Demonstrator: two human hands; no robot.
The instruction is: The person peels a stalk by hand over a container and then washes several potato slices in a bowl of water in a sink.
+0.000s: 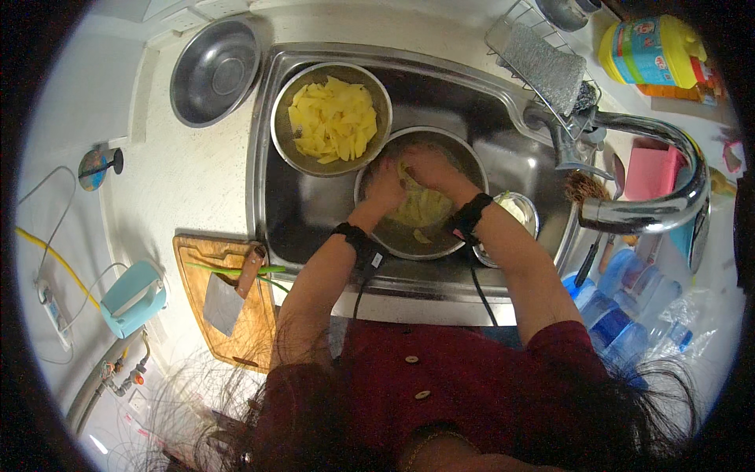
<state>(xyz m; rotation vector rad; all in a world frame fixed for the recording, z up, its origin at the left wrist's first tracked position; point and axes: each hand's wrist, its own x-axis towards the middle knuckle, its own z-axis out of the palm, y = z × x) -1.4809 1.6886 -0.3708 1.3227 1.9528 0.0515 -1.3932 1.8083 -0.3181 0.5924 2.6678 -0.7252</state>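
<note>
Both of my hands are inside a round metal bowl (422, 251) in the sink. My left hand (386, 186) is at the bowl's left side and my right hand (433, 171) at its upper middle, close together. Pale yellow-green slices (424, 206), possibly potato, lie in liquid below them. Something pale green shows between the hands; whether either one grips it is unclear, as the fingers are blurred. Touching or overlapping this bowl at the upper left is a metal strainer bowl (277, 141) with yellow potato slices (336, 121). A small metal bowl (534, 215) with white contents stands right of my hands.
Around me are the steel sink's rim (255, 177), an empty metal basin (218, 74), a cutting board (197, 295) bearing a cleaver (224, 304) and green stalks (236, 269), a curved faucet (649, 215), a wire rack (501, 44) and plastic bottles (613, 318).
</note>
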